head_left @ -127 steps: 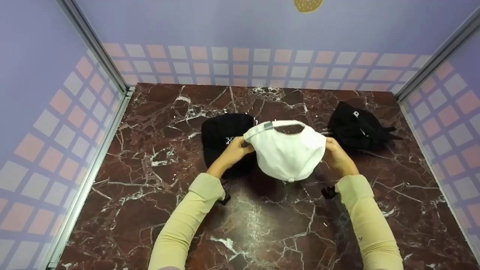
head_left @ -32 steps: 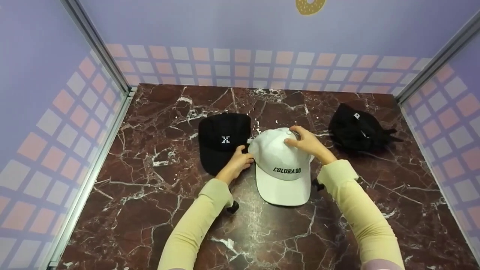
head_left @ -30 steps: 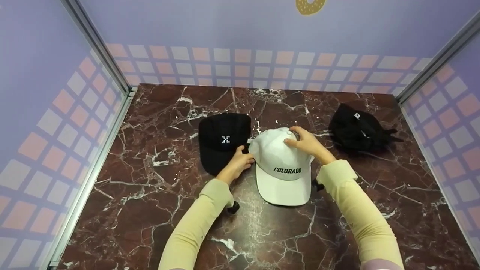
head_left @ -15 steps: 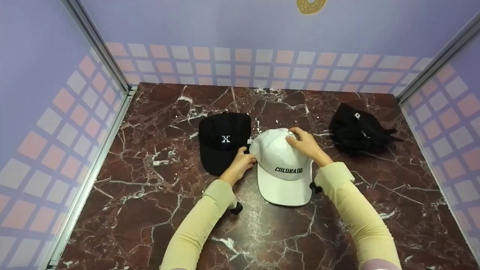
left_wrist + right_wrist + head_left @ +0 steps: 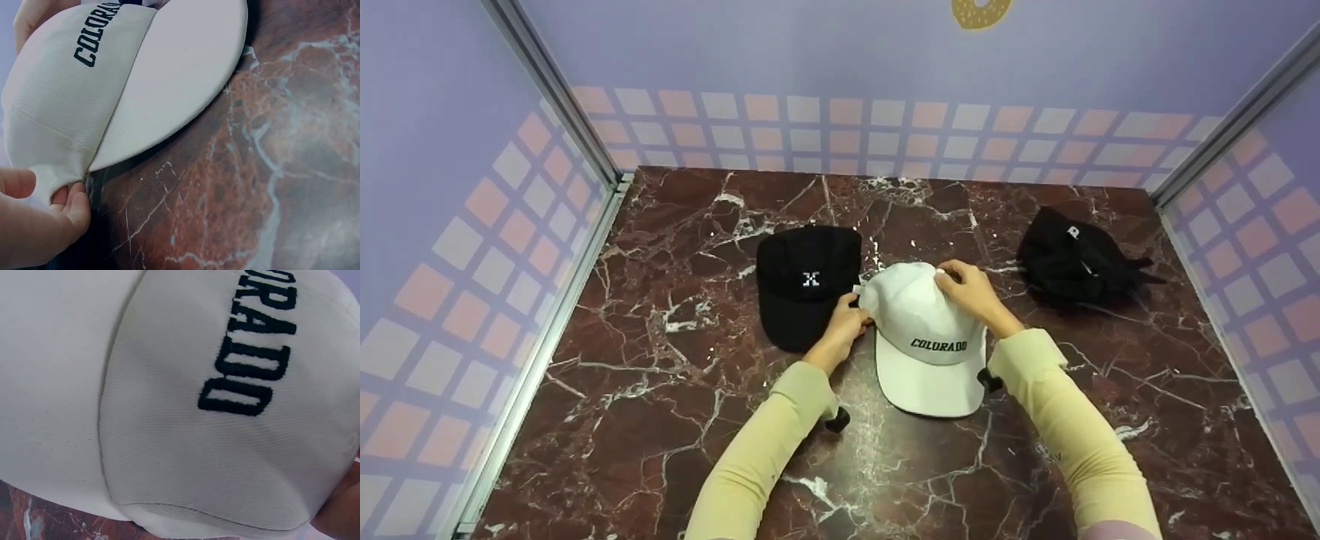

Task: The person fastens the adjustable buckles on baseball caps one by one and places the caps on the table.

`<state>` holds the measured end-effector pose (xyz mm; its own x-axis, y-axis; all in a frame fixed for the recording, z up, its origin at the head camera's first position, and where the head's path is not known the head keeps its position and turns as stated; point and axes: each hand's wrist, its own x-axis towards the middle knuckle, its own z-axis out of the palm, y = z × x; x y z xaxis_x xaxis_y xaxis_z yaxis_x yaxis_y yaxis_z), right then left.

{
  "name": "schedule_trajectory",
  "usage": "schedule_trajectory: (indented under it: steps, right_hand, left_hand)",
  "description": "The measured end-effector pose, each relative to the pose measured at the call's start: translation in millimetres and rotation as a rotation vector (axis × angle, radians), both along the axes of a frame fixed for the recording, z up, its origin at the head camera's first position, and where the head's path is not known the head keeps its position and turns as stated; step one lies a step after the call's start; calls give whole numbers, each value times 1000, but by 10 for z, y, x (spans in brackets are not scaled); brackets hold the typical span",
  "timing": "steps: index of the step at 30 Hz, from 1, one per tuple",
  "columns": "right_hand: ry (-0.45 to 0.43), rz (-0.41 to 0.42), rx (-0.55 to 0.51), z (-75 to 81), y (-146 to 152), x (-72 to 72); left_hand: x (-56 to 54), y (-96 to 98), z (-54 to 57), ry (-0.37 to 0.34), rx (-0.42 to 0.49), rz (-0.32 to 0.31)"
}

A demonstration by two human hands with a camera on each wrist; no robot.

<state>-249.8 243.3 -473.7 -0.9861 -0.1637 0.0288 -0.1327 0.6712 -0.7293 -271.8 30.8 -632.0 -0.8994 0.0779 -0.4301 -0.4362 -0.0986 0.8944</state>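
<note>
A white baseball cap point(image 5: 926, 322) with dark COLORADO lettering lies in the middle of the marbled table in the head view, its brim toward me. At the cap's left edge, my left hand point(image 5: 846, 330) grips the rim. In the left wrist view the left fingers point(image 5: 79, 205) tuck under that edge, with the thumb on the outside. My right hand point(image 5: 976, 296) pinches the top of the crown by the button. Only a bit of the right hand point(image 5: 340, 512) shows at the right wrist view's edge, mostly hidden by the cap.
Just left of the white cap lies a black cap point(image 5: 808, 262) with a white X-like mark. A second black cap point(image 5: 1076, 259), with a small white P and loose straps, lies farther right. Walls point(image 5: 877, 60) enclose the table point(image 5: 660, 435) at the back and sides.
The white cap, earlier held up with its back opening showing, now lies with its lettering and brim toward me. Over the last half second it has slid slightly toward me.
</note>
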Motion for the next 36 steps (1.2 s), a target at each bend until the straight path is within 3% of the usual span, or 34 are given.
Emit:
schedule_trajectory:
  steps: [2,4,7,8,9,11,13,14,16,19,22,23,25,29,32,33,36]
  right_hand:
    - [4,-1,-8,1,-2,5]
    - [10,2,-5,-2,-2,11]
    - [17,2,-12,-9,-3,20]
    - [18,4,-13,-13,-2,23]
    - [17,7,-14,-17,-2,25]
    - [9,14,-25,-26,1,31]
    - [-3,22,-39,-30,4,37]
    - [-9,27,-49,-31,6,40]
    - [-19,39,-72,-31,7,45]
    - [-18,65,-101,-26,10,46]
    - [-6,86,-106,-26,21,47]
    - [-2,89,-102,-27,27,48]
    - [7,89,-95,-25,40,54]
    - [35,81,-70,-14,73,65]
    - [70,89,-29,0,100,70]
    - [79,96,-16,5,108,72]
    - [96,119,20,25,124,79]
  left_hand:
    - [-6,-8,-60,50,10,-2]
    - [-31,-3,-111,55,-6,4]
    - [-193,23,-452,92,-38,24]
    - [-265,35,-580,73,-51,34]
    - [-344,40,-734,65,-52,42]
    - [-504,34,-1112,121,-24,49]
    - [-557,20,-1238,124,9,51]
    - [-545,16,-1215,123,19,54]
    - [-417,13,-943,106,27,62]
    - [-12,20,-49,10,16,79]
    - [411,6,830,-25,19,81]
    - [531,-1,1080,-35,19,80]
    - [667,-9,1360,-31,9,84]
    - [720,-17,1466,-13,-9,90]
    - [640,-18,1289,17,-51,84]
    - [639,-21,1299,21,-67,79]
    - [569,-21,1140,59,-122,48]
